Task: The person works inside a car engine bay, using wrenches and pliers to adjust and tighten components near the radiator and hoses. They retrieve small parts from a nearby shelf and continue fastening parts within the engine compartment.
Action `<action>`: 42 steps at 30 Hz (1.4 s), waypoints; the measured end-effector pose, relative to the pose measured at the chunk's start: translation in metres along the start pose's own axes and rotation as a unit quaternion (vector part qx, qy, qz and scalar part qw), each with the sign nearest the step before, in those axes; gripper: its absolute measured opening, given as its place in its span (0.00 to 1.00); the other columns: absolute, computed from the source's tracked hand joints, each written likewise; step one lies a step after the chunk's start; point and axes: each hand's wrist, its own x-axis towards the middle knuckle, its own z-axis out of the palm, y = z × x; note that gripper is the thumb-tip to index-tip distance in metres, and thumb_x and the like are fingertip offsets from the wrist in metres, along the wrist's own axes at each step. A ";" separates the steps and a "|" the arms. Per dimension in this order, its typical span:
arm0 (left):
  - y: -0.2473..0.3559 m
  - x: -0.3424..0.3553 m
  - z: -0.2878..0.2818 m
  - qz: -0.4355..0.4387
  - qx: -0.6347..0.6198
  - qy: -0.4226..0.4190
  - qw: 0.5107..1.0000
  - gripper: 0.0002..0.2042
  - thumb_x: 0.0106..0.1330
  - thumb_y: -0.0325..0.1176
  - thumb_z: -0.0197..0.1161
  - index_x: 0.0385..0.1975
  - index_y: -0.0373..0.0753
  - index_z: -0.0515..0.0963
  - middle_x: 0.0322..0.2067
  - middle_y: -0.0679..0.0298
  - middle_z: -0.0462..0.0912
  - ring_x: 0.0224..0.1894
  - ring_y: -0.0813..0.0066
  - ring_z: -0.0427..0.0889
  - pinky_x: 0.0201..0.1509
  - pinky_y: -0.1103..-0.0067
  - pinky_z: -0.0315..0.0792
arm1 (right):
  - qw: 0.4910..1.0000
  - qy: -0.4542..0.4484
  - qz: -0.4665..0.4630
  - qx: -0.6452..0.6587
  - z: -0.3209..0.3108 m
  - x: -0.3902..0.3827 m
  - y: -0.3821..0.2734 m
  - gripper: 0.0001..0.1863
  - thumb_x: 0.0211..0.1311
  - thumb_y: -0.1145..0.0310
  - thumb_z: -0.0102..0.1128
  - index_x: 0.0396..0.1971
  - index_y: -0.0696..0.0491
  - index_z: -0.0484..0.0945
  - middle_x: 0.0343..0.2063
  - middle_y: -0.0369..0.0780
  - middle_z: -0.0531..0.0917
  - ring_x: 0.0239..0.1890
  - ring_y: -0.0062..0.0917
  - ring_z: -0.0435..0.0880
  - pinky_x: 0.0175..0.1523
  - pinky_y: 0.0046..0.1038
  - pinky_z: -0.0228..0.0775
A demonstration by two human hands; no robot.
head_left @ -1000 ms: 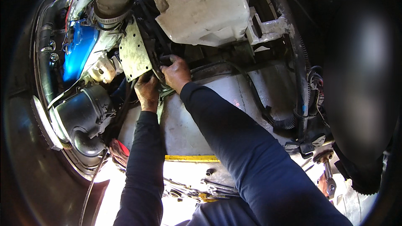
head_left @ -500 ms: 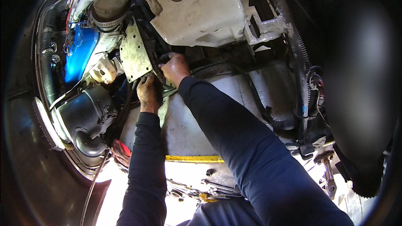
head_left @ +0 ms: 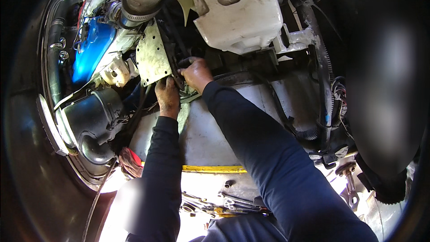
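Up close, both hands, left hand (head_left: 167,96) and right hand (head_left: 195,72), below pale perforated plate (head_left: 152,56).

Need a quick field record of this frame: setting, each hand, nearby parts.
setting: vehicle engine bay, seen from above
left hand: at lower edge of pale metal bracket plate
right hand: on dark part beside the plate; grip hidden
above: white plastic reservoir
left side: blue cover, black air duct
below: wrenches

Blue cover (head_left: 92,51), white tank (head_left: 239,15), yellow strip (head_left: 214,169), navy sleeves (head_left: 268,166).
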 end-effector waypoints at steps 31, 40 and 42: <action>0.019 0.003 -0.022 0.002 0.114 -0.122 0.986 0.17 0.65 0.25 0.60 0.54 0.29 0.79 0.45 0.61 0.87 0.42 0.76 0.82 0.48 0.77 0.77 | 1.000 0.019 -0.014 -0.010 -0.001 -0.002 0.001 0.13 0.54 0.73 0.77 0.39 0.58 0.86 0.35 0.42 0.90 0.37 0.25 0.86 0.46 0.27 0.77; 0.002 0.000 -0.021 0.017 0.030 -0.049 0.998 0.13 0.61 0.28 0.62 0.42 0.27 0.84 0.36 0.58 0.90 0.36 0.74 0.84 0.45 0.75 0.78 | 1.000 -0.007 0.001 0.003 0.002 -0.007 -0.005 0.14 0.53 0.73 0.78 0.39 0.58 0.85 0.36 0.41 0.89 0.37 0.25 0.86 0.46 0.26 0.77; 0.002 0.003 -0.018 0.012 0.028 -0.069 0.997 0.13 0.62 0.26 0.59 0.43 0.26 0.82 0.37 0.60 0.87 0.37 0.75 0.82 0.46 0.75 0.76 | 0.999 -0.009 -0.015 0.027 -0.001 -0.001 -0.001 0.14 0.53 0.73 0.78 0.40 0.58 0.85 0.36 0.41 0.89 0.38 0.25 0.86 0.46 0.26 0.77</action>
